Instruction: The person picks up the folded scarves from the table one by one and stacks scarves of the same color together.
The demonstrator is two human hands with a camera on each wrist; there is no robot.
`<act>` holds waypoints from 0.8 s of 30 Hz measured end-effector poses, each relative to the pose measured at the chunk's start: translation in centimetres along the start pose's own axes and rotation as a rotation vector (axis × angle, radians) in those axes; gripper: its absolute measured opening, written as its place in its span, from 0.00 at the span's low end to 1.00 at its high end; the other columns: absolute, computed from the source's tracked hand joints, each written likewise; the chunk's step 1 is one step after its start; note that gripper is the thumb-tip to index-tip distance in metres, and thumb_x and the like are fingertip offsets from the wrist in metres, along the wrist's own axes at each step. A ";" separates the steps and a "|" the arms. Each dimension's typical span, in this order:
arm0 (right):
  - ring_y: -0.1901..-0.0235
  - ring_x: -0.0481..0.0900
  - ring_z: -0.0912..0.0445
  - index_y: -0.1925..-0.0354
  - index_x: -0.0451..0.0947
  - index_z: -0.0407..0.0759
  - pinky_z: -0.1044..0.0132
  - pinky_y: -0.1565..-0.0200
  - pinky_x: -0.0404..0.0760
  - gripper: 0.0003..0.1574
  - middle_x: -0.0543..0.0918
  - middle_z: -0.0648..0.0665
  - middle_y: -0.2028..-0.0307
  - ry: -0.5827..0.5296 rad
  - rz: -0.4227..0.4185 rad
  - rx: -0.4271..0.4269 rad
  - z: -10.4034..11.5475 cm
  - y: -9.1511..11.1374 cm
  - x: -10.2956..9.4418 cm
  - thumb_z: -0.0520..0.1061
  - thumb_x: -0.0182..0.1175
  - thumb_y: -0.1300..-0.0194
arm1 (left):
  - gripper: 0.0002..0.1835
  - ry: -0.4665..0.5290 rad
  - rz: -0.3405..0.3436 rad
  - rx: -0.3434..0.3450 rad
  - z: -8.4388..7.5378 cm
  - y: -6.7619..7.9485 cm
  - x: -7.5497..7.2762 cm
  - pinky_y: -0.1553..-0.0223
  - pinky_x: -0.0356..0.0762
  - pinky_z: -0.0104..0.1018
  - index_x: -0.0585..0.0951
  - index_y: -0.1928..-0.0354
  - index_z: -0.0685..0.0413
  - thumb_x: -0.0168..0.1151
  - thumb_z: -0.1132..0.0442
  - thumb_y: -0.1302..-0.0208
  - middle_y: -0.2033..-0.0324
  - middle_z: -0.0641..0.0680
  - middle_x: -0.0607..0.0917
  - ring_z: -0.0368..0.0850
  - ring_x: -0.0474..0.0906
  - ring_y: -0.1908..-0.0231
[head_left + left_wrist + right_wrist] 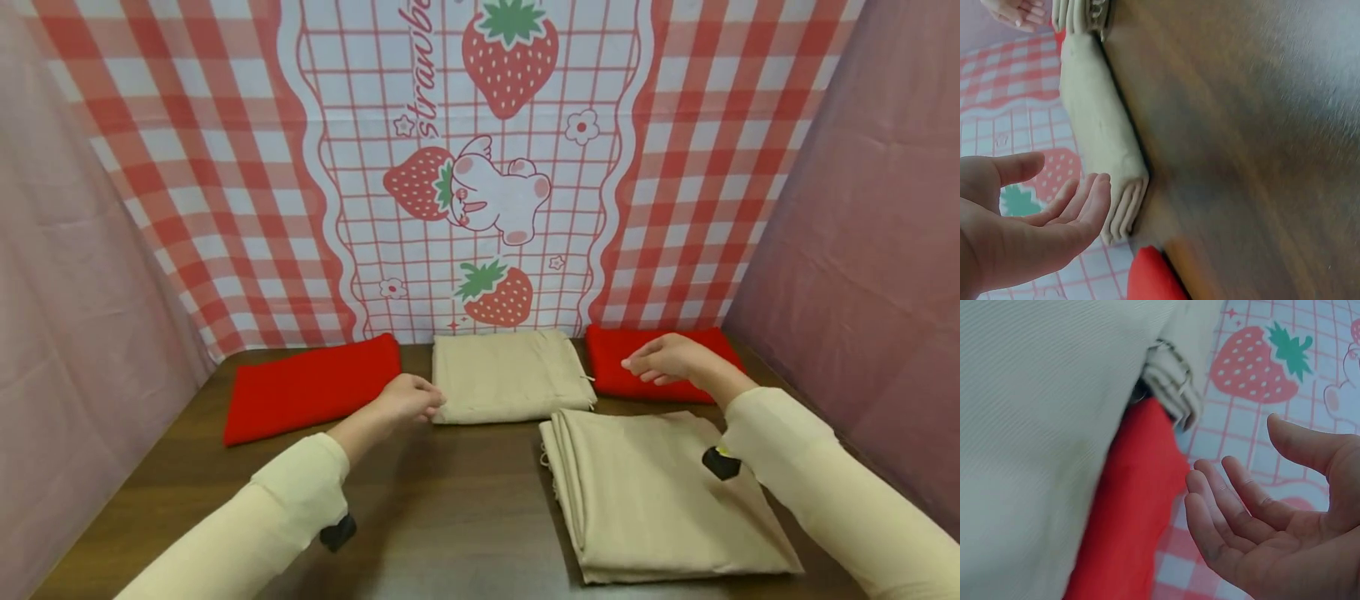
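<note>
My left hand (405, 398) is at the left front corner of a folded beige cloth (510, 375) at the back middle of the table. In the left wrist view its fingers are loosely bent with a gap to the thumb, and nothing is held. My right hand (667, 360) hovers over a folded red cloth (615, 367) at the back right, fingers relaxed around nothing. Below it, a larger folded beige cloth (660, 492) lies at the front right, its left edge showing stacked layers. Another folded red cloth (307, 387) lies at the back left.
The brown wooden table (450, 508) carries all the cloths. Behind it hangs a red-checked strawberry curtain (480, 275). Pink cloth walls (855, 208) stand at both sides. A dark wrist device (339, 532) sits on each sleeve.
</note>
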State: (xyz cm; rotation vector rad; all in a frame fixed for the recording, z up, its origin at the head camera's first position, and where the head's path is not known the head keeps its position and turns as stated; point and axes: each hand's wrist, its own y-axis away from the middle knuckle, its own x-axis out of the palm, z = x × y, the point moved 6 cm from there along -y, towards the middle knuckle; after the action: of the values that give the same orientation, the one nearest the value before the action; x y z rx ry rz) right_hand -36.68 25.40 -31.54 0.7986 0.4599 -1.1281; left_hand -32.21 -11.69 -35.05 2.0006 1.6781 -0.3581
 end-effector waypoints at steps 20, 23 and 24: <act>0.36 0.68 0.34 0.36 0.61 0.19 0.48 0.36 0.71 0.34 0.65 0.24 0.34 -0.243 0.026 -0.089 3.4 -3.9 3.5 0.45 0.52 0.29 | 0.26 0.215 -0.089 -0.155 0.4 -3.5 -2.3 0.37 0.72 0.47 0.66 0.36 0.72 0.50 0.62 0.30 0.38 0.71 0.73 0.61 0.73 0.38; 0.35 0.67 0.34 0.37 0.62 0.20 0.49 0.35 0.70 0.34 0.65 0.24 0.34 -0.267 0.022 -0.071 3.8 -4.8 3.6 0.45 0.52 0.29 | 0.28 0.236 -0.095 -0.171 0.9 -4.0 -2.2 0.37 0.72 0.47 0.63 0.35 0.73 0.50 0.61 0.30 0.38 0.72 0.72 0.62 0.72 0.38; 0.35 0.67 0.34 0.37 0.61 0.20 0.49 0.34 0.70 0.34 0.64 0.24 0.34 -0.269 0.022 -0.059 3.8 -5.0 3.6 0.46 0.53 0.29 | 0.28 0.245 -0.098 -0.175 1.0 -4.1 -2.1 0.37 0.72 0.47 0.62 0.35 0.73 0.50 0.61 0.30 0.38 0.72 0.72 0.62 0.72 0.38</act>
State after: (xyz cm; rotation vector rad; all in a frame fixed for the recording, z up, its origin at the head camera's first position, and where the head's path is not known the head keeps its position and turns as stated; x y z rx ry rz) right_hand -40.19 19.24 -33.24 0.5887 0.2567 -1.1762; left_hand -36.48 -13.49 -35.69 1.8984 1.8894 0.0036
